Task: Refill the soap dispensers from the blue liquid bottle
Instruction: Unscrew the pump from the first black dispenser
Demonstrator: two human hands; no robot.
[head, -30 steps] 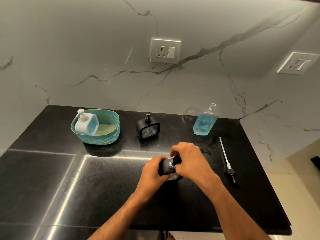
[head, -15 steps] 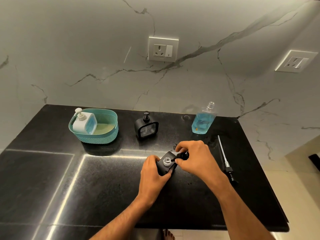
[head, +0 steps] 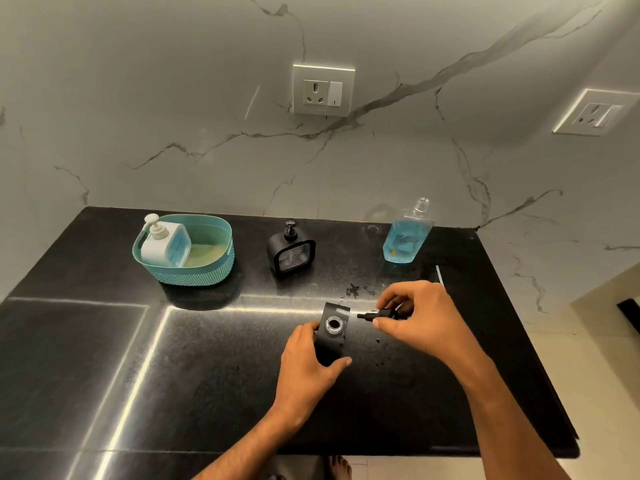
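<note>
My left hand [head: 308,362] grips a black square soap dispenser [head: 333,332] standing on the black counter, its round neck uncovered. Just to its right, my right hand [head: 417,315] holds the black pump head [head: 375,315] clear of the neck, nozzle pointing left. The clear bottle of blue liquid [head: 407,239] stands uncapped at the back right. A second black dispenser [head: 291,252] with its pump on stands at the back middle. A white dispenser [head: 164,244] sits inside a teal basket [head: 207,270].
A pump tube [head: 438,271] lies on the counter behind my right hand, mostly hidden. Small wet spots [head: 353,291] mark the black counter [head: 104,358] beyond the dispenser. The counter's right edge drops off to a tiled floor. Wall sockets [head: 323,90] sit above.
My right hand has lifted the pump head off the black dispenser and carried it to the right. The neck now stands uncovered. My left hand keeps its grip on the body.
</note>
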